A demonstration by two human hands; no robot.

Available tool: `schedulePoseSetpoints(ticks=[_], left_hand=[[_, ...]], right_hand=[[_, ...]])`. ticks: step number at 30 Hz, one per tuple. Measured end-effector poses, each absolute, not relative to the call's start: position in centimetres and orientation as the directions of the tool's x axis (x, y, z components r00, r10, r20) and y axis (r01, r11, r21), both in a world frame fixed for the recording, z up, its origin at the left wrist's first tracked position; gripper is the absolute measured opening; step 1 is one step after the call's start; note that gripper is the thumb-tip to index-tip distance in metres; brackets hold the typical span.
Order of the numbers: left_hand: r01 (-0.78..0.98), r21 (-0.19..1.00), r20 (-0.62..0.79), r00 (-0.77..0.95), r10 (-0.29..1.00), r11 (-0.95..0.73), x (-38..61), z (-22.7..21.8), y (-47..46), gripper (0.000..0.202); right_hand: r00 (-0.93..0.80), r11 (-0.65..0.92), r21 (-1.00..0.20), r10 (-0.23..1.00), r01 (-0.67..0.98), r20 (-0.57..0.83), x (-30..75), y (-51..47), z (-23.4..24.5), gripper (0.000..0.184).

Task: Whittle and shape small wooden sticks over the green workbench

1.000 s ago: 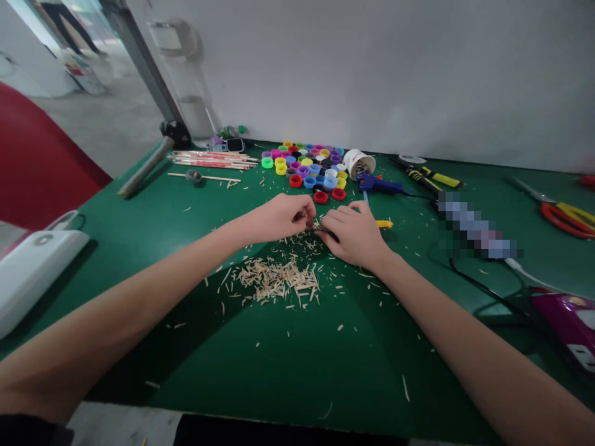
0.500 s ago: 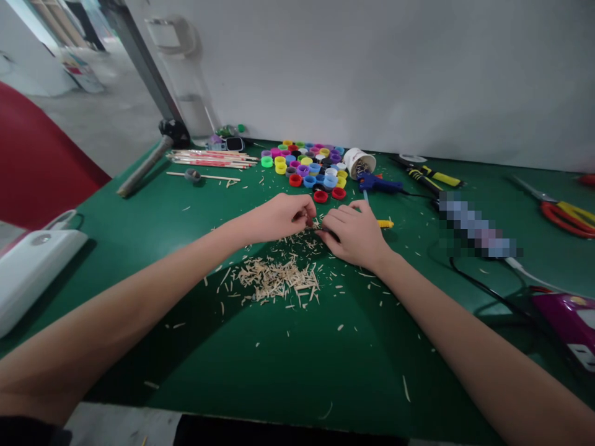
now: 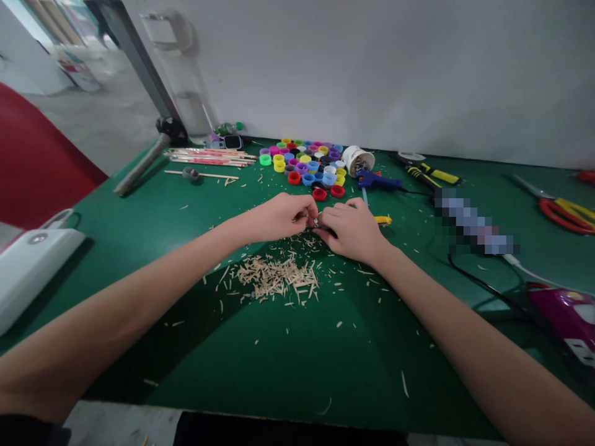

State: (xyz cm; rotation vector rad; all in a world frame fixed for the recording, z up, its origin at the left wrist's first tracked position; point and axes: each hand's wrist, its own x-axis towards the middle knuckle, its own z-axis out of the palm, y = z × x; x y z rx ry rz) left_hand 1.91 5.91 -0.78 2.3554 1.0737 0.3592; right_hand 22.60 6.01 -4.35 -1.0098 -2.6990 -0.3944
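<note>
1. The left hand [image 3: 279, 217] rests knuckles-up on the green table [image 3: 288, 365], fingers curled together, tips pinching something small that cannot be made out.
2. The right hand [image 3: 349, 230] meets it fingertip to fingertip, fingers likewise bent and closed on that same small piece.
3. Just below both hands lies a pile of pale wooden splinters [image 3: 275, 277], short, thin and scattered loosely.
4. Beyond the hands sit coloured plastic caps [image 3: 304, 164] and a blue glue gun [image 3: 377, 182].
</note>
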Motion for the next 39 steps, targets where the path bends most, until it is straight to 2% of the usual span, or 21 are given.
schedulePoseSetpoints(ticks=[12, 26, 33, 39], left_hand=[[0.613, 0.595, 0.027, 0.632, 0.775, -0.520, 1.47, -0.78, 6.11, 0.017], [0.645, 0.557, 0.025, 0.617, 0.786, -0.524, 1.70, -0.84, 6.02, 0.018], [0.634, 0.583, 0.027, 0.610, 0.792, -0.508, 1.65, -0.75, 6.03, 0.016], [0.644, 0.560, 0.052, 0.601, 0.798, -0.521, 1.70, -0.96, 6.07, 0.016]], right_hand=[[-0.717, 0.721, 0.164, 0.582, 0.673, 0.384, 22.85, 5.55, -4.45, 0.022], [-0.731, 0.722, 0.176, 0.595, 0.669, 0.334, 22.70, 5.79, -4.45, 0.021], [-0.718, 0.719, 0.166, 0.587, 0.675, 0.375, 22.88, 5.65, -4.53, 0.021], [-0.715, 0.719, 0.162, 0.587, 0.676, 0.378, 22.85, 5.61, -4.47, 0.021]])
